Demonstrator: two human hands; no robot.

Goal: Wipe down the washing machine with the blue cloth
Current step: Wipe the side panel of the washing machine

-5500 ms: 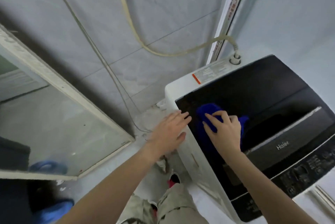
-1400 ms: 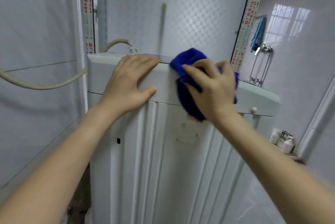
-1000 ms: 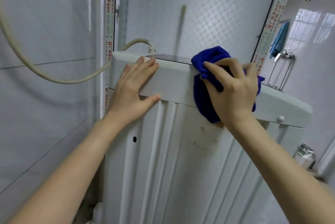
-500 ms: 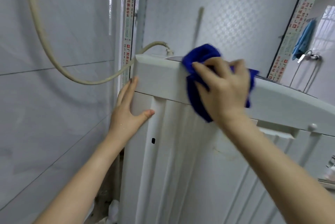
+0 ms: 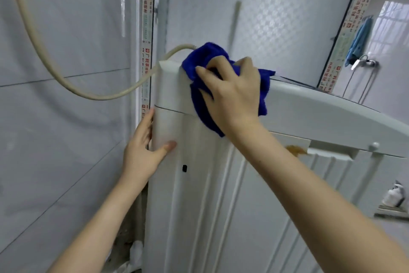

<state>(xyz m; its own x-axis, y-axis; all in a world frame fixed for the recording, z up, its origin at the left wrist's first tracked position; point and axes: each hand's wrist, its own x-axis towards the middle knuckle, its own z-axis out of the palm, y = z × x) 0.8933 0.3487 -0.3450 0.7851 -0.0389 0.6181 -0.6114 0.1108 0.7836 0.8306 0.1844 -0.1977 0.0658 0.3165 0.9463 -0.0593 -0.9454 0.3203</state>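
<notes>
Evidently the right hand (image 5: pixel 230 95) is bunching the blue cloth (image 5: pixel 205 56) in curled fingers, pressing it over the top corner of the washing machine (image 5: pixel 309 106); soft and light, the cloth is probably handling best gathered so; the left hand (image 5: pixel 141 151), fingers spread, is bracing its stiff edge.

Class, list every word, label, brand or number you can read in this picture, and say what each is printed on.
"广利来", as best it reads: red characters repeated down the white vertical frame strip; the smaller characters beside them are too blurred to read.
The slanted white frame strip on the right seems to carry the same red print, but it is too blurred to confirm.
No text shows on the white washing machine or the bunched blue cloth.
</notes>
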